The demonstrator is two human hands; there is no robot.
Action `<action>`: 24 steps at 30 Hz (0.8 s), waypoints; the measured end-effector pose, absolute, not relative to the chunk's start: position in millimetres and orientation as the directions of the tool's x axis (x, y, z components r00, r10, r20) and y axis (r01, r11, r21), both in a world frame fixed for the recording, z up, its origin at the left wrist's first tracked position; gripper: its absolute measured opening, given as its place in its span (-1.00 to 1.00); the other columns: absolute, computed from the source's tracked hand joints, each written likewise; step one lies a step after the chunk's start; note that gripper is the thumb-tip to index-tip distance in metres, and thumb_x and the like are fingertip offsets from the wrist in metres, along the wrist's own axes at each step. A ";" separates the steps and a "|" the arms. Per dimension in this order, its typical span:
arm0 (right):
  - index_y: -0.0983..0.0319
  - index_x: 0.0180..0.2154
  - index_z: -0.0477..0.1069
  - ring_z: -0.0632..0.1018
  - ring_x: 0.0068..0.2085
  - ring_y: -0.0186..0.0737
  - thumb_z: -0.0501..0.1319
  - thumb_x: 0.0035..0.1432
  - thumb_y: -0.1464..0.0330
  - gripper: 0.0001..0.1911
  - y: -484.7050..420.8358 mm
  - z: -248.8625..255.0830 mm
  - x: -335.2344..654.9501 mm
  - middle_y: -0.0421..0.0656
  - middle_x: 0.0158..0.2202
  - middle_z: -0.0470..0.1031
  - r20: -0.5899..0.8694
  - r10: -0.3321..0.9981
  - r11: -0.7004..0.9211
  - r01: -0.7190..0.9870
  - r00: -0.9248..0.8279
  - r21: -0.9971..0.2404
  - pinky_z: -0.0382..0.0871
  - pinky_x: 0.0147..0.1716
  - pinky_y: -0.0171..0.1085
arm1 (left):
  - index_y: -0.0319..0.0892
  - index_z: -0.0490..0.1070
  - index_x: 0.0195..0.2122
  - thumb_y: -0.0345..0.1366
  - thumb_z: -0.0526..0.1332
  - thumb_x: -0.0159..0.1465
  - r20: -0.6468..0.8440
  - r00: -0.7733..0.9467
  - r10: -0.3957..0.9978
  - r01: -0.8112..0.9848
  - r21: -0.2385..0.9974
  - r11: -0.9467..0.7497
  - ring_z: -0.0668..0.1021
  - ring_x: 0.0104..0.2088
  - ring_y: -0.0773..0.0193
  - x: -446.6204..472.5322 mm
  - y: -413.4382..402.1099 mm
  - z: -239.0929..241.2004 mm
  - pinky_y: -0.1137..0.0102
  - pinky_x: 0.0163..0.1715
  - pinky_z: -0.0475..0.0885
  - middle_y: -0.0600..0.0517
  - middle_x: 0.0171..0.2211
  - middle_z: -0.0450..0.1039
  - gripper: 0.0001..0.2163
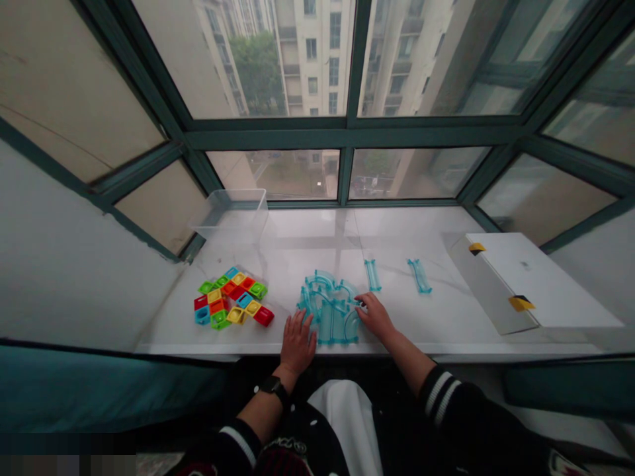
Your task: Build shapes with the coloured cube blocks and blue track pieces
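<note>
A cluster of clear blue plastic track pieces (331, 317), some curved and some straight, lies near the front edge of the white sill. At its left side rests my left hand (296, 340), palm down with fingers stretched out, the fingertips by the pieces. My right hand (374, 316) reaches in from the right, thumb and fingers bent at the right edge of the cluster. Whether a small piece is between those fingers is too small to tell. Two loose straight track pieces lie beyond it: one nearer (372, 275) and one farther right (419, 276).
Colourful blocks (233, 297) in red, yellow, green and blue lie grouped on the left. Behind them stands a clear plastic bin (233, 215) by the window. A white box (536, 281) with black-and-yellow corner tabs sits at the right. Window frames enclose the sill (307, 231).
</note>
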State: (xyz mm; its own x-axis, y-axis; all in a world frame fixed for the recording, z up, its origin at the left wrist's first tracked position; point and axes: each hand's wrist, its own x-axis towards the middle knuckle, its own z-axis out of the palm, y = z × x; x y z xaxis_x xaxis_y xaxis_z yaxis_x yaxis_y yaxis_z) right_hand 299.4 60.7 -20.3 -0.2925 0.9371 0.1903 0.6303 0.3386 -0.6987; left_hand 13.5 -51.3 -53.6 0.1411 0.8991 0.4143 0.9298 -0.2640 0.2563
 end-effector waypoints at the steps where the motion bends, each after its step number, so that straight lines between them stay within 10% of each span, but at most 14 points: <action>1: 0.17 -0.08 0.47 0.53 -0.16 -0.12 0.21 0.19 0.44 -0.76 60.6 -18.7 299.1 -0.09 -0.12 0.46 0.200 0.937 0.341 0.628 -0.287 -0.699 0.46 -0.01 -0.10 | -0.15 0.23 0.37 -0.32 0.14 0.43 0.418 0.141 0.897 0.930 0.256 -0.265 0.25 0.44 -0.04 13.6 -51.2 -53.6 -0.08 0.43 0.11 -0.23 0.39 0.26 -0.52; 24: 0.14 -0.31 0.47 0.35 -0.44 -0.26 0.41 0.03 0.10 -0.70 48.7 30.0 295.6 -0.30 -0.48 0.31 0.079 0.989 0.110 0.260 -0.125 -0.959 0.29 -0.42 -0.28 | -0.18 0.18 0.42 -0.28 0.08 0.45 0.413 0.099 0.905 0.939 0.263 -0.223 0.23 0.45 -0.08 15.1 -48.3 -54.8 -0.10 0.44 0.05 -0.26 0.41 0.24 -0.49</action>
State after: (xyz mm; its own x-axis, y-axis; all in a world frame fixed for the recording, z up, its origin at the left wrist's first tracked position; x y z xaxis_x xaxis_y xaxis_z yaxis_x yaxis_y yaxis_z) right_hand 295.6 48.7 30.0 -0.1253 0.9890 0.0791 0.2598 0.1096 -0.9594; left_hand 15.1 -48.3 -54.8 0.0994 0.9054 0.4127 0.9388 -0.2228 0.2626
